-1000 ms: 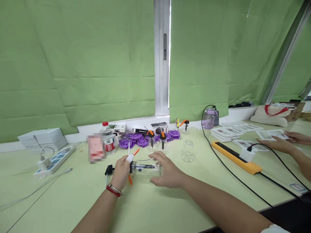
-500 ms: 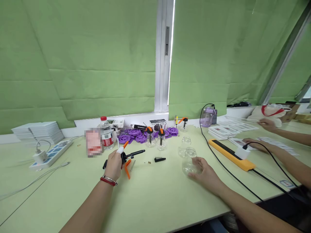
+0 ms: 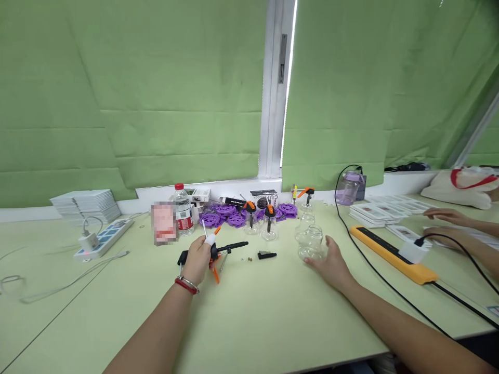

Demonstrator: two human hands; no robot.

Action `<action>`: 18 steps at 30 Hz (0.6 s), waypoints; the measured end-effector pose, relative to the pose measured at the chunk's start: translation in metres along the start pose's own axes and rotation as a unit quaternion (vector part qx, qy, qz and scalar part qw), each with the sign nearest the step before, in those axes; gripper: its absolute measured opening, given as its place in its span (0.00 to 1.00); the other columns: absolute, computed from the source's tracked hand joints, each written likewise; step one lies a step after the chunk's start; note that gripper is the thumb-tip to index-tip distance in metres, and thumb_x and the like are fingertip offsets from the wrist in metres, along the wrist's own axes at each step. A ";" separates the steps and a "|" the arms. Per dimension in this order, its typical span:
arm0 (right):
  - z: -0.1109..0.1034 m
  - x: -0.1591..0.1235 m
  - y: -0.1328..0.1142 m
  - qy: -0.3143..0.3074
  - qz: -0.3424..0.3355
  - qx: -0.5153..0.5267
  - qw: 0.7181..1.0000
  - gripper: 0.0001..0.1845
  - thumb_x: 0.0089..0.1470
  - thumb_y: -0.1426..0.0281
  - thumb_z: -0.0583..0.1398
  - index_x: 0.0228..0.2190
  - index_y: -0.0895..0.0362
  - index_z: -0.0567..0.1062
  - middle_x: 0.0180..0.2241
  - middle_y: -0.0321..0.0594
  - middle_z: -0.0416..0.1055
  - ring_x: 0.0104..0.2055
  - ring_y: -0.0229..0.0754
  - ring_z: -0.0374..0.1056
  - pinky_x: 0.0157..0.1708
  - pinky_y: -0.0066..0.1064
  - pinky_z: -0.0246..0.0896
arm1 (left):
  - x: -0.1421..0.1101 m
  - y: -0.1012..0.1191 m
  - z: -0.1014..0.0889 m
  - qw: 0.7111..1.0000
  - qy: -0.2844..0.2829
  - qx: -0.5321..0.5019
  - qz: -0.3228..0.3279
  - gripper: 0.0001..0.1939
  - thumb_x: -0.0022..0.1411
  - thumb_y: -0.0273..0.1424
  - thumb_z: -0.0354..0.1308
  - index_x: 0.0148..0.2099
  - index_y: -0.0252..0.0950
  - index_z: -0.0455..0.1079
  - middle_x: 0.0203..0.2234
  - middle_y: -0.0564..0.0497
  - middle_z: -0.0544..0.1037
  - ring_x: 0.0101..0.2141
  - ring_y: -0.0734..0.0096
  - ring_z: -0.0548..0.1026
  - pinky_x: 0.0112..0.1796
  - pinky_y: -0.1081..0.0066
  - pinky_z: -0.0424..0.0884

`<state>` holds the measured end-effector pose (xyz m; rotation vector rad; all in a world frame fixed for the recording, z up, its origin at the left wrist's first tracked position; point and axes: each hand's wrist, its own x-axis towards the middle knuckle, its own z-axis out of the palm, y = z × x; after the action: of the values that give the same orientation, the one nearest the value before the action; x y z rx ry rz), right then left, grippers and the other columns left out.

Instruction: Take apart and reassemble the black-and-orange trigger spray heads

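hands apart, black mechanism held, jar upright

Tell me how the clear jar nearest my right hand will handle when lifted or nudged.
The clear jar is probably stiff and a bit slippery, given its smooth, glossy wall. It may feel light, since no contents show inside. Standing upright with its widest part low, it should resist tipping under a gentle push.

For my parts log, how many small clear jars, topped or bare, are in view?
5: a bare jar at the right hand, another bare jar just behind it, two topped jars in front of the purple parts, and one topped jar farther back. Some may be hidden.
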<state>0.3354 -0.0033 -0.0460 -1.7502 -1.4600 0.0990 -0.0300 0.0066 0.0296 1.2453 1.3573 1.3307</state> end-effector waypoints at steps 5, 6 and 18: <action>-0.012 -0.026 -0.055 0.077 -0.329 -0.053 0.940 0.36 0.49 0.62 0.60 0.56 0.56 0.54 0.60 0.52 0.49 0.63 0.56 0.41 0.58 0.55 0.41 | -0.010 0.008 0.005 0.999 -0.036 0.031 0.018 0.16 0.54 0.43 0.53 0.24 0.38 0.55 0.11 0.58 0.61 0.10 0.78 0.58 0.10 0.76 0.53; -0.009 -0.033 -0.070 0.049 -0.403 -0.058 0.912 0.31 0.51 0.65 0.58 0.55 0.54 0.56 0.59 0.50 0.52 0.63 0.56 0.43 0.58 0.56 0.42 | -0.014 0.011 0.008 0.998 -0.053 0.033 0.018 0.16 0.54 0.43 0.53 0.24 0.38 0.56 0.10 0.58 0.61 0.09 0.78 0.58 0.10 0.77 0.54; -0.001 -0.038 -0.167 -0.200 -0.291 0.139 0.925 0.11 0.57 0.73 0.48 0.32 0.55 0.70 0.26 0.36 0.67 0.28 0.38 0.61 0.28 0.28 0.58 | -0.059 0.043 0.004 0.954 -0.032 0.229 0.190 0.19 0.58 0.46 0.48 0.40 0.36 0.67 0.31 0.45 0.74 0.33 0.61 0.72 0.33 0.66 0.66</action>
<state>0.1938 -0.0404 0.0434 -1.0493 -2.0935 0.3473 -0.0126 -0.0537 0.0678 1.9258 1.4811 1.2464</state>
